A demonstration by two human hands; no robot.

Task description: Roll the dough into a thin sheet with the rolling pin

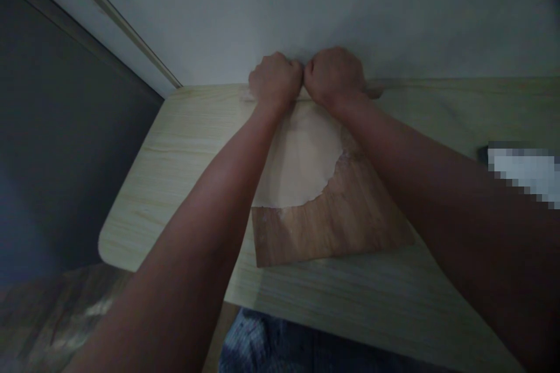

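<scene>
A thin, pale sheet of dough (301,157) with an uneven edge lies over a brown wooden board (332,224). At the dough's far side, close to the wall, a rolling pin (375,93) lies crosswise, mostly covered by my hands. My left hand (276,77) is closed in a fist on the pin's left part. Beside it, my right hand (336,74) is closed on the right part, and the two fists nearly touch. Only the pin's ends show past the hands.
The board rests on a light wood-grain table (175,151) with a rounded left corner. A pale wall (415,17) rises right behind the hands. At the right, a blurred-out white object (525,166) lies on the table. A dark panel (56,128) stands at the left.
</scene>
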